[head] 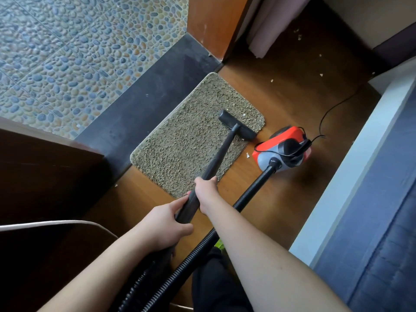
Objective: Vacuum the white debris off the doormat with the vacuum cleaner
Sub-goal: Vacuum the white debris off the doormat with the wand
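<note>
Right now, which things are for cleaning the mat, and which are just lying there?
For the job:
- doormat
- white debris on it
- vacuum wand with black floor head
- red vacuum body and hose
- left hand, right hand, both gripping the wand

Just there:
- scraps on the wood floor
- pebble tiles
- pink curtain

No readable text anywhere — no labels, brands.

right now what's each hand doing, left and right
Left hand: grips the vacuum wand, lower on the tube.
Right hand: grips the same wand, further up toward the floor head.
</note>
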`<action>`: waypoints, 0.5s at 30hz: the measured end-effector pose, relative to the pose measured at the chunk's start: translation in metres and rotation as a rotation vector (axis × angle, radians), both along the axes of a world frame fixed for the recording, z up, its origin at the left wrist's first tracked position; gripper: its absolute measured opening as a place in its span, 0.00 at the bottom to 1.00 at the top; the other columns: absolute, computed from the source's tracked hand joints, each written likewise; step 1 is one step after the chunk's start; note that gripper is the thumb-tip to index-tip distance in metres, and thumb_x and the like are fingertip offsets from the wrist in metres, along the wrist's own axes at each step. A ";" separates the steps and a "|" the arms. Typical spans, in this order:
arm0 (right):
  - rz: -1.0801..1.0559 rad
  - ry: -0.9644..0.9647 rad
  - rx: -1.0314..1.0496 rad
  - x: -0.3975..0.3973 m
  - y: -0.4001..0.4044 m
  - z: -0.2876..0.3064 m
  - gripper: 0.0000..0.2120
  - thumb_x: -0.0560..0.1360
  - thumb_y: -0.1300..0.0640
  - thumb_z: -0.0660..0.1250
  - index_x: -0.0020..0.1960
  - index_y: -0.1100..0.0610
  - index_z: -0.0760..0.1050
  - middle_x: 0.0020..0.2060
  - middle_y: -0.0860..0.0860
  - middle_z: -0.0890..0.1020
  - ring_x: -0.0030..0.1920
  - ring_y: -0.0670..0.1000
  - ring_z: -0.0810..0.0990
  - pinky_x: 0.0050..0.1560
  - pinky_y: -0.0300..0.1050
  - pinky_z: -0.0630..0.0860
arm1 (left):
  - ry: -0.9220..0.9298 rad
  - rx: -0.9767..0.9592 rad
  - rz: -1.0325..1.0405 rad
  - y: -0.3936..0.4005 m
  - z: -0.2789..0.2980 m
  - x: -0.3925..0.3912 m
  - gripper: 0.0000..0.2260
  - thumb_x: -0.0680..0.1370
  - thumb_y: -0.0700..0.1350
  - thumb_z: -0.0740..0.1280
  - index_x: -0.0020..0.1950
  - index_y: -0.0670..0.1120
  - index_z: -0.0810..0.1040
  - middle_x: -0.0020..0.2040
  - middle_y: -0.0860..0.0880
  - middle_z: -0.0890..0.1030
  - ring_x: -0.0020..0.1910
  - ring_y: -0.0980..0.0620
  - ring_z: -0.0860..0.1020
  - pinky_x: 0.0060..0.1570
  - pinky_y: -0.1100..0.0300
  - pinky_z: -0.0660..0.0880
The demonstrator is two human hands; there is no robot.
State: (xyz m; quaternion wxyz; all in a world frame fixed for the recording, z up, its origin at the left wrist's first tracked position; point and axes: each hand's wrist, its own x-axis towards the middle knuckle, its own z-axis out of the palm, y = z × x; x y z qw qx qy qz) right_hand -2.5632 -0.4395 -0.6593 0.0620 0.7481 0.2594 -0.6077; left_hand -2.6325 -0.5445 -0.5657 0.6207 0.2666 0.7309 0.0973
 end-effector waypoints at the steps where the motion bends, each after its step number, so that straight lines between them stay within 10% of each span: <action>1: -0.004 -0.010 -0.003 0.001 0.003 0.000 0.32 0.80 0.54 0.59 0.79 0.46 0.46 0.57 0.56 0.77 0.45 0.55 0.82 0.55 0.56 0.80 | -0.001 -0.006 -0.002 0.005 0.000 0.002 0.36 0.70 0.47 0.70 0.76 0.63 0.62 0.38 0.56 0.79 0.32 0.58 0.81 0.29 0.71 0.74; 11: -0.027 0.008 0.024 0.009 0.037 -0.007 0.29 0.79 0.55 0.60 0.76 0.47 0.52 0.56 0.58 0.77 0.48 0.59 0.82 0.54 0.57 0.80 | -0.022 -0.022 0.018 0.042 0.000 0.015 0.37 0.71 0.44 0.70 0.77 0.60 0.62 0.38 0.55 0.79 0.31 0.53 0.82 0.27 0.68 0.75; 15: -0.028 0.015 0.042 0.013 0.057 -0.008 0.24 0.80 0.57 0.59 0.73 0.53 0.56 0.55 0.58 0.77 0.39 0.55 0.81 0.44 0.51 0.81 | -0.101 -0.019 0.085 0.059 0.001 0.016 0.38 0.71 0.41 0.68 0.78 0.59 0.60 0.39 0.46 0.83 0.27 0.44 0.83 0.29 0.52 0.82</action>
